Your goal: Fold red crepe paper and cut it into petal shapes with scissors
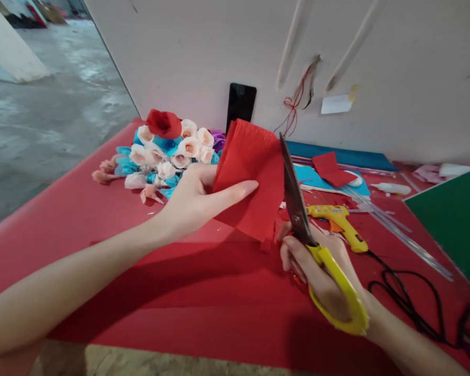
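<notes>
My left hand (203, 201) pinches a folded stack of red crepe paper (254, 162), thumb on the near face and the other fingers hidden behind it. My right hand (321, 266) grips yellow-handled scissors (339, 277), whose dark blades (293, 193) point up along the paper's right edge. The blades look closed or nearly so. A small red strip hangs at the paper's lower right corner, close to my right fingertips. Behind my left hand lies a pile of paper flowers (190, 146) in white, blue, pink and red.
A yellow glue gun (339, 222) with a black cord (407, 292) lies at the right, near clear glue sticks (411, 235). A black phone (241, 104) leans on the wall. A blue sheet with a red scrap (331, 168), a white bottle (391, 188) and a green board (450, 219) are also there.
</notes>
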Tool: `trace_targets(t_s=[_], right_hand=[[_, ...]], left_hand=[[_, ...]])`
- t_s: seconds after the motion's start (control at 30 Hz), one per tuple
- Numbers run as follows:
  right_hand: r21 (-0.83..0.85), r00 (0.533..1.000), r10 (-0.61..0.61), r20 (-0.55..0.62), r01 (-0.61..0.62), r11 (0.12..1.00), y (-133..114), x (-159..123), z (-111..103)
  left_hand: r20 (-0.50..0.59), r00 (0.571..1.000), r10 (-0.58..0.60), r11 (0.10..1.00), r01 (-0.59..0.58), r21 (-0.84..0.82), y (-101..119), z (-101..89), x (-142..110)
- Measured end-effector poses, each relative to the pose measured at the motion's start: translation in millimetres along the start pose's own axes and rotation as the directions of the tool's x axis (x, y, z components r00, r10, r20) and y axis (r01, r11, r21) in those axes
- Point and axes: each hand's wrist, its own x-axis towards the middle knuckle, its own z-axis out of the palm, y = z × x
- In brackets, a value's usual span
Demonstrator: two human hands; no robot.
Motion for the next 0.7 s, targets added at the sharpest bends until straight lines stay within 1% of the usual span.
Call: trace_targets(t_s=[0.1,0.17,0.3,0.47,0.6,0.7], right_hand=[[0.086,0.998,-0.022,0.055,0.018,0.996,6,1,0],[0.120,0.998,-0.022,0.059,0.014,0.993,10,2,-1],[0.114,0.994,0.019,0.104,-0.031,0.993,12,2,-3],[0.083,0.988,0.003,0.154,-0.016,0.996,6,2,-2],[0.086,0.984,0.042,0.172,-0.057,0.995,6,1,-1],[0.082,0.988,0.038,0.152,-0.051,0.995,8,1,-1]], left_hand=[[-0.032,0.999,0.000,0.999,-0.001,-0.047,-5,-0.4,2],[-0.056,0.998,0.004,0.999,-0.007,-0.045,-6,0.0,3],[-0.072,0.997,-0.009,0.999,0.006,-0.033,-4,0.7,2],[-0.103,0.995,-0.005,0.999,0.009,0.038,-3,1.0,1],[-0.168,0.985,0.042,0.996,-0.028,0.079,-4,2.1,1],[-0.162,0.983,0.088,0.987,-0.064,0.148,-3,3.5,2]])
